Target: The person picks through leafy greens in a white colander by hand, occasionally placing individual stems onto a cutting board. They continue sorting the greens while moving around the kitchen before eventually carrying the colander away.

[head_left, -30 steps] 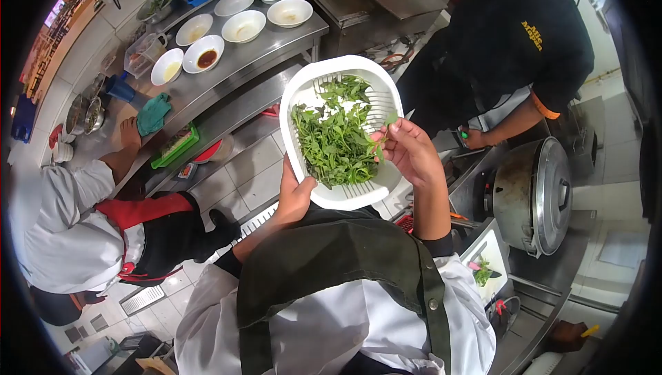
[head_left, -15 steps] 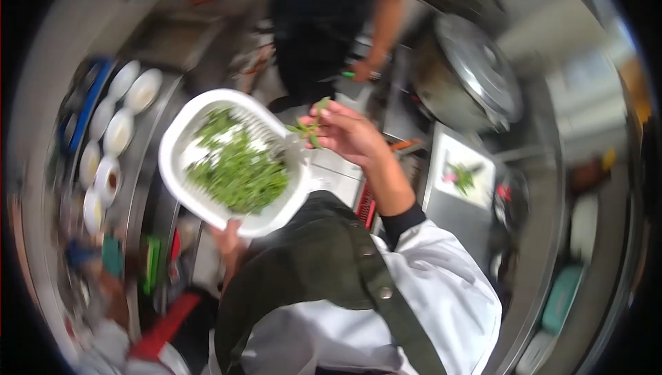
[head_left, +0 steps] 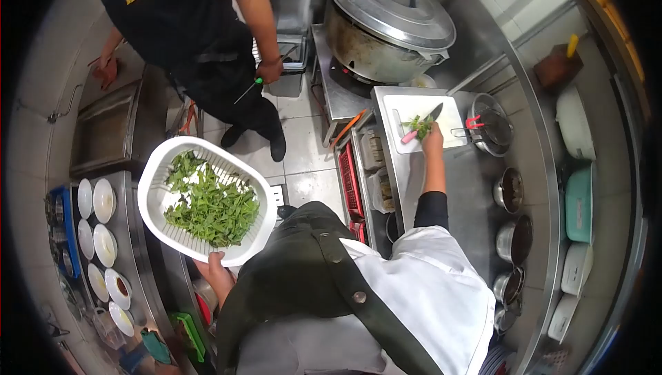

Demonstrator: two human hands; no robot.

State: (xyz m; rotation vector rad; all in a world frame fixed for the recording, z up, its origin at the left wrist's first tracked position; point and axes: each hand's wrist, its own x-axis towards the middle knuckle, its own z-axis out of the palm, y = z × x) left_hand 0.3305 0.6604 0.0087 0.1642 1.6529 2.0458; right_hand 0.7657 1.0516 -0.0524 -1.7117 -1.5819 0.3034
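My left hand grips the near rim of a white plastic colander, held tilted in the air. Loose green leaves lie inside it. My right hand is over a white cutting board, its fingers closed at a small bunch of green sprigs. A knife lies by the sprigs with its dark blade pointing away. A pink piece, which looks like the knife's handle, shows on the near side of the sprigs. My fingertips are partly hidden among the greens.
A large lidded pot stands behind the board. Ahead is a person in black holding a thin green-handled tool. White dishes line the left counter. A strainer and metal pots sit along the right.
My right hand has moved from beside the colander to the cutting board, and the sprig it held is no longer seen there. The view has turned right. The colander stays in my left hand.
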